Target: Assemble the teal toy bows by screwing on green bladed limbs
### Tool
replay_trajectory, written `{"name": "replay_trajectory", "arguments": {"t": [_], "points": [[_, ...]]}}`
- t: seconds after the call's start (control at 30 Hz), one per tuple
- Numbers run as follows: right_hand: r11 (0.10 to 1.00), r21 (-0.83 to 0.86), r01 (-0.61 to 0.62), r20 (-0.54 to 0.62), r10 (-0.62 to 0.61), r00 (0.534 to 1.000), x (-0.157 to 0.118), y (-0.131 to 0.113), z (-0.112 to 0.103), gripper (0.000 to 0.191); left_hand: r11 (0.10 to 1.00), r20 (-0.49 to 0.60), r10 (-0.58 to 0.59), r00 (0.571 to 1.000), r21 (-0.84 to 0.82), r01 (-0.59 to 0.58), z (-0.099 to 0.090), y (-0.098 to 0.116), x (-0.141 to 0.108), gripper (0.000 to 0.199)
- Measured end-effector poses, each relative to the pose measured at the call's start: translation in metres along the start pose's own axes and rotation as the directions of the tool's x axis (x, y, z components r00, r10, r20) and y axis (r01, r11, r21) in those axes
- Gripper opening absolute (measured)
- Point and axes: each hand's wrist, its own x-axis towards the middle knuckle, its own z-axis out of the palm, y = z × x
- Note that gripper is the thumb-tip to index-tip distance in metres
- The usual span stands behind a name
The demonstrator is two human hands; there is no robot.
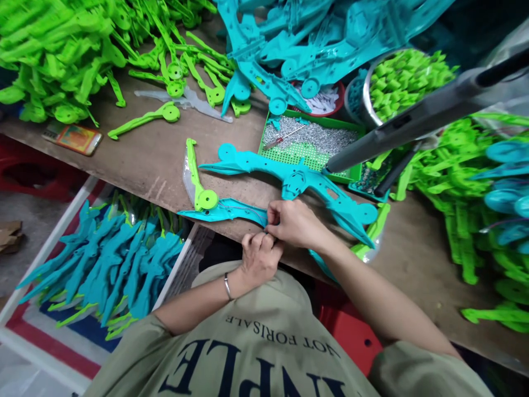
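Observation:
A long teal plastic shell half [242, 210] lies along the table's front edge, with a thin wire running inside it. My left hand [260, 258] is closed around its middle, fingers curled. Over that same spot my right hand [294, 223] is closed in a pinch; whatever its fingertips hold is hidden. A bright green arm with a round end [206, 199] and a clear film-like piece sits at the shell's left end. Just beyond my hands lies a second, bow-shaped teal shell [264, 162], its inner side down. Another green arm [378, 223] shows near the right end.
A green basket [359, 173] holds many small screws and a red-handled screwdriver [285, 137]. A grey rod-like tool [392, 124] slants in from the right. Green arms [61, 60] and teal shells [330, 33] are piled behind. Assembled pieces [111, 259] fill a frame at lower left.

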Motion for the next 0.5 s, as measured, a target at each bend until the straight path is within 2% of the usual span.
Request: {"name": "replay_trajectory", "arguments": {"t": [0.23, 0.5], "points": [[0.996, 0.068, 0.06, -0.043, -0.058, 0.997, 0.0007, 0.0073, 0.0056, 0.011, 1.0, -0.02, 0.011, 1.0, -0.009, -0.012, 0.0014, -0.0004, -0.0016, 0.029], [0.996, 0.067, 0.054, -0.054, -0.051, 0.997, -0.002, 0.0099, 0.0029, 0.007, 1.0, -0.032, 0.014, 0.999, -0.002, -0.014, 0.0042, -0.0001, -0.0034, 0.029]]}}
